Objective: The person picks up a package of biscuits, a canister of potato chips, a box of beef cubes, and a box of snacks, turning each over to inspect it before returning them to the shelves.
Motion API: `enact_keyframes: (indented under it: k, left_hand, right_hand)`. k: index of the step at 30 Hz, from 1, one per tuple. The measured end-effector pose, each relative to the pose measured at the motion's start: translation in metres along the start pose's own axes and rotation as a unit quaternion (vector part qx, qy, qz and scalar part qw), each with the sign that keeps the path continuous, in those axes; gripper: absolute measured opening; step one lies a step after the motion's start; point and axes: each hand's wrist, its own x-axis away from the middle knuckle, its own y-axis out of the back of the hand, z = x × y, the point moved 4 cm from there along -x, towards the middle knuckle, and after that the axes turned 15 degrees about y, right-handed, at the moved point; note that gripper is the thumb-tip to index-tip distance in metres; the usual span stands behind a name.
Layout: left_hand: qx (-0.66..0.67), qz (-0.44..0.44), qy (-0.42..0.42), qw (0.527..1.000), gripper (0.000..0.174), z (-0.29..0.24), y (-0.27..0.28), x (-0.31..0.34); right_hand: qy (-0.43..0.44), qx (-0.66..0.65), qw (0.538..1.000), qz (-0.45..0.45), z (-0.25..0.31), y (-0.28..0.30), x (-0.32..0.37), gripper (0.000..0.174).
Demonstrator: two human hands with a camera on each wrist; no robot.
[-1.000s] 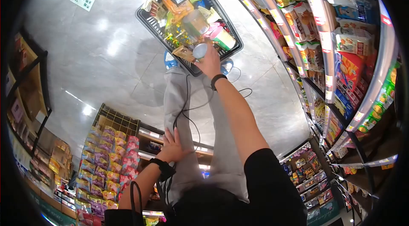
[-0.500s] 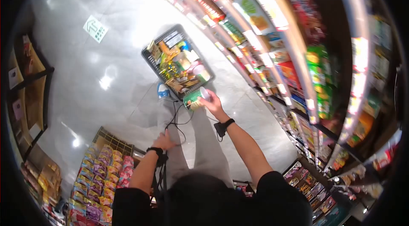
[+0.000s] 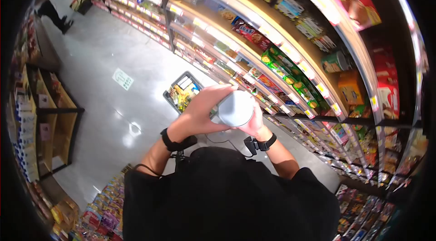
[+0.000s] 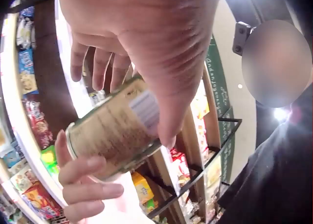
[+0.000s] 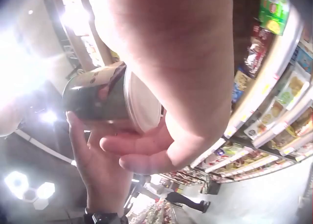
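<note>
A cylindrical can with a pale round end (image 3: 235,108) is held up in front of my chest, level with the shelves. My left hand (image 3: 205,110) wraps it from the left, its thumb lying across the printed side of the can (image 4: 115,133). From the right, my right hand (image 3: 255,123) cups the same can, fingers curled under its white-lidded end (image 5: 139,104). In the right wrist view the left hand (image 5: 93,150) shows behind the can. Both hands touch each other around it.
A dark shopping basket (image 3: 173,86) full of packets stands on the grey floor below the hands. Stocked snack shelves (image 3: 290,77) run along the right, lower racks (image 3: 43,118) on the left. A white arrow sign (image 3: 122,79) marks the floor; a person (image 3: 52,14) stands far off.
The right hand lifted the can from the basket up to chest height. The left hand left my leg and took hold of the can too. My view rose from the floor towards the shelves.
</note>
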Motion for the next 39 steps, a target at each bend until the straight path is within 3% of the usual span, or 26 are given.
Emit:
enact_keyframes:
  k: [4,7,8,10,11,13,15,17,18,20,22,25,26,31,34,37,39]
  left_hand:
    - [0.028,-0.059,-0.034,0.997,0.089,-0.075,-0.014,-0.012]
    - [0.016,-0.092,-0.108,0.990,0.089,-0.116,-0.023,-0.014]
    - [0.013,-0.091,-0.135,0.987,0.092,-0.123,-0.028,-0.013]
    - [0.015,-0.084,-0.177,0.981,0.097,-0.143,-0.033,-0.010]
    - [0.018,-0.077,-0.188,0.979,0.099,-0.156,-0.033,-0.008]
    - [0.049,-0.005,-0.174,0.984,0.109,-0.170,-0.040,-0.001]
    - [0.130,0.073,-0.156,0.976,0.111,-0.174,-0.050,0.004]
    - [0.091,0.093,-0.177,0.975,0.110,-0.178,-0.053,0.007]
    - [0.060,0.094,-0.203,0.973,0.110,-0.177,-0.055,0.008]
    - [0.003,0.063,-0.233,0.970,0.103,-0.182,-0.054,0.013]
    - [0.004,-0.021,-0.260,0.965,0.100,-0.189,-0.053,0.017]
    - [0.002,-0.125,-0.269,0.955,0.103,-0.189,-0.056,0.018]
    - [0.011,-0.158,-0.261,0.952,0.106,-0.189,-0.059,0.018]
    - [0.031,-0.233,-0.249,0.940,0.115,-0.189,-0.069,0.016]
    - [-0.051,-0.260,-0.206,0.942,0.117,-0.209,-0.071,0.024]
    - [-0.028,-0.196,-0.189,0.962,0.115,-0.204,-0.068,0.025]
    - [-0.010,-0.202,-0.184,0.962,0.107,-0.201,-0.070,0.022]
  right_hand:
    - [0.118,0.046,0.992,0.026,0.049,-0.055,0.026,0.074]
    - [0.171,0.084,0.982,0.015,0.073,-0.062,0.047,0.072]
    - [0.172,0.038,0.984,0.004,0.074,-0.056,0.051,0.070]
    - [0.156,0.069,0.979,0.108,0.086,-0.058,0.058,0.064]
    - [0.161,0.186,0.959,0.140,0.092,-0.063,0.066,0.060]
    - [0.179,0.415,0.869,0.199,0.105,-0.074,0.081,0.051]
    - [0.173,0.479,0.816,0.275,0.112,-0.084,0.093,0.051]
    - [0.042,0.237,0.914,0.326,0.106,-0.089,0.100,0.056]
    - [-0.042,0.102,0.943,0.313,0.101,-0.089,0.101,0.058]
    - [-0.144,-0.081,0.965,0.204,0.099,-0.086,0.104,0.063]
    - [0.025,0.110,0.978,0.173,0.107,-0.075,0.110,0.066]
    - [0.158,0.085,0.939,0.293,0.108,-0.071,0.111,0.065]
    - [0.166,0.089,0.961,0.202,0.099,-0.074,0.114,0.063]
    - [0.189,0.125,0.963,0.145,0.099,-0.079,0.116,0.059]
    - [0.194,0.195,0.955,0.109,0.114,-0.097,0.124,0.061]
    - [0.180,0.247,0.949,0.078,0.127,-0.107,0.132,0.066]
    - [0.204,0.313,0.926,0.047,0.133,-0.109,0.138,0.065]
